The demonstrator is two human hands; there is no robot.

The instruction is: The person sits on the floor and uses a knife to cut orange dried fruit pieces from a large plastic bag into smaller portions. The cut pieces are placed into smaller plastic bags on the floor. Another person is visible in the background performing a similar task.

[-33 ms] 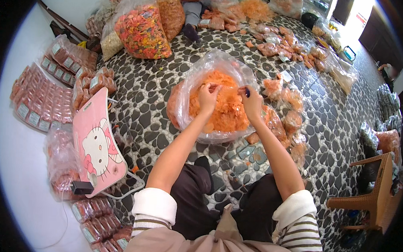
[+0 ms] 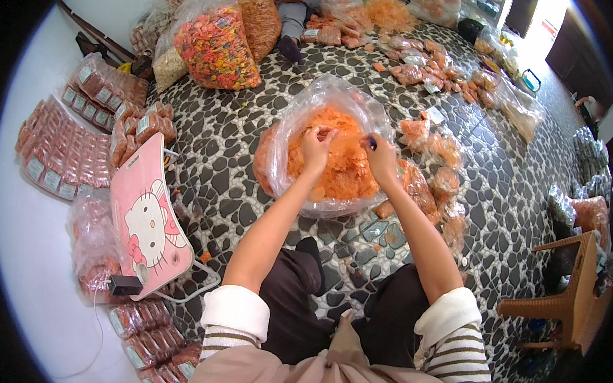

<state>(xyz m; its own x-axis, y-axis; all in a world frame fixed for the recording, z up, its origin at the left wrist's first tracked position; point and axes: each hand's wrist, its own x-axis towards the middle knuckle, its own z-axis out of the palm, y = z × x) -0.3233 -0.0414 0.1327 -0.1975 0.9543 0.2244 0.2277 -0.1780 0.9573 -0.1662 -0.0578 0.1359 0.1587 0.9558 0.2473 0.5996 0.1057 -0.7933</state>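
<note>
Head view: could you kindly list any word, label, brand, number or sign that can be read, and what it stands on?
No text can be read.
White labels on the stacked packs, left: print too small.
Small dark mark on the pink table: too small.
White slip right of the open bag: too small to tell if printed.

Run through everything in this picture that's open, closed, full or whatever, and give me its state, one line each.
Clear bag: mouth open, orange flakes inside
Left hand: fingertips pinched together above the flakes
Right hand: closed around a small dark thing
Pink table: legs folded out
Bag of colourful snacks: full; whether tied, I can't tell
Packets along the left wall: filled, stacked
Doorway: open, bright
</note>
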